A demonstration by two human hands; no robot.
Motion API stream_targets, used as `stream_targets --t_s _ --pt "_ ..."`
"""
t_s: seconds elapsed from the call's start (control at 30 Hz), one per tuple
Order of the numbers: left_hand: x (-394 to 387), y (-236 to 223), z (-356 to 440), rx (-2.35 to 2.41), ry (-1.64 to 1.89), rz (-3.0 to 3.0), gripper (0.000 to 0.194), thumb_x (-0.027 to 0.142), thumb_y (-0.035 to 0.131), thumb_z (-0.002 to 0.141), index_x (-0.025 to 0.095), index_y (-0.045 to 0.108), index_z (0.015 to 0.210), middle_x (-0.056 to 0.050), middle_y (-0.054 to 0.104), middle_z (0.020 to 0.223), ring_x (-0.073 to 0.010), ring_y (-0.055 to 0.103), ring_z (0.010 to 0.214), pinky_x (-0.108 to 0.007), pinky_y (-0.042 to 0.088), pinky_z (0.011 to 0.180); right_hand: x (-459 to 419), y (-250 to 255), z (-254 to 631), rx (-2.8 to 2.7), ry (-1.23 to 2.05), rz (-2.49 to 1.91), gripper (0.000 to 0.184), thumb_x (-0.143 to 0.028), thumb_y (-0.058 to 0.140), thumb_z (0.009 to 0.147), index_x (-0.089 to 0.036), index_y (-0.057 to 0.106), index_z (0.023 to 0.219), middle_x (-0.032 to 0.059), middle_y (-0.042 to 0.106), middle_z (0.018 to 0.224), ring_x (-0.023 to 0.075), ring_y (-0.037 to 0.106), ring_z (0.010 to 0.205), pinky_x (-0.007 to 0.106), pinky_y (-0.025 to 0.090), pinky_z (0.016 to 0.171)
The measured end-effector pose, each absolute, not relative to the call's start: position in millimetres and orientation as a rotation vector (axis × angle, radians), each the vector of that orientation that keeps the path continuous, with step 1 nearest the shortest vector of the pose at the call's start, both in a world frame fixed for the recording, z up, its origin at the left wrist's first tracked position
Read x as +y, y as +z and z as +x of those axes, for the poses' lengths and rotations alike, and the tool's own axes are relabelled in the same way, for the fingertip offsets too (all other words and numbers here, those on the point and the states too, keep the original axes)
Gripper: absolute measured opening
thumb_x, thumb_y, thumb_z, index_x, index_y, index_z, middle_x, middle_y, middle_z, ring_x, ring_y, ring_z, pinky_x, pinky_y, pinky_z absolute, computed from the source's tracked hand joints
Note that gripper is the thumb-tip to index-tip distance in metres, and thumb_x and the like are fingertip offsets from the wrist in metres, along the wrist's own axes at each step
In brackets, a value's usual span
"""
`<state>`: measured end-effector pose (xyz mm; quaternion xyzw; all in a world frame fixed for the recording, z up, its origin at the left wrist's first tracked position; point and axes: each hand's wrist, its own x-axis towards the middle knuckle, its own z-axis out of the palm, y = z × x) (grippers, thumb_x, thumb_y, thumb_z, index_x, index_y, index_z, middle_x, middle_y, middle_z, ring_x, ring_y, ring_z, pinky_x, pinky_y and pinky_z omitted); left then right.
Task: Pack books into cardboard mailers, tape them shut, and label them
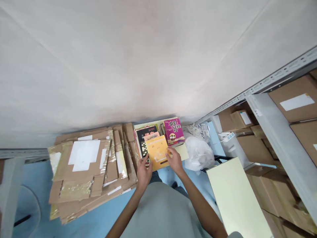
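An orange-yellow book (157, 151) lies on top of a low pile of books on the floor in front of me. My left hand (143, 171) grips its lower left corner, fingers closed on the edge. My right hand (174, 159) holds its right edge the same way. Under it I see a black book with a grid pattern (145, 136). A magenta book with a cartoon figure (174, 131) rests just behind it to the right. A pale yellow sheet (182, 151) shows under the pile.
A heap of flattened cardboard boxes (86, 168) lies to the left on the blue floor (104, 218). A white plastic bag (198, 152) sits right of the books. A pale yellow board (235, 198) leans at right. Metal shelving (274, 132) holds cardboard boxes. A white wall (148, 59) is ahead.
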<state>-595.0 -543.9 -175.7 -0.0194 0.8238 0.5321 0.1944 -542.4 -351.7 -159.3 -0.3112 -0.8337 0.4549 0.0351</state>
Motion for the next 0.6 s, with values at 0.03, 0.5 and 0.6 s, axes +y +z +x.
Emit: stream_targets --t_s 0.03,0.5,0.6 --pt "-541 -176 -582 2.278 1.513 -0.071 0.067 0.064 0.067 0.086 0.022 0.072 0.138 -0.016 0.068 0.126 -0.0287 0.073 0.094 -0.044 0.063 0.083 -347 -161 -528 -2.512 1.43 -0.986 0.033 -0.023 0.06 0.091 -0.024 0.078 0.119 0.01 0.077 0.136 0.0262 0.076 0.121 0.042 0.061 0.107" --pt "-312 -146 -382 1.726 1.354 0.458 0.083 0.069 0.083 0.068 0.015 0.074 0.131 -0.02 0.079 0.125 -0.0398 0.076 0.114 -0.053 0.059 0.103 -211 -130 -183 -1.766 1.326 -1.353 0.025 -0.04 0.063 0.09 -0.027 0.08 0.104 0.0065 0.084 0.114 0.0256 0.082 0.093 0.043 0.068 0.092" --pt "-255 -110 -317 1.518 1.202 0.635 0.076 0.066 0.084 0.073 0.015 0.076 0.129 -0.018 0.08 0.126 -0.0409 0.074 0.121 -0.052 0.058 0.106 -196 -102 -94 -1.534 1.191 -1.392 0.029 -0.045 0.063 0.093 -0.025 0.08 0.106 0.009 0.084 0.114 0.0258 0.081 0.093 0.041 0.067 0.091"
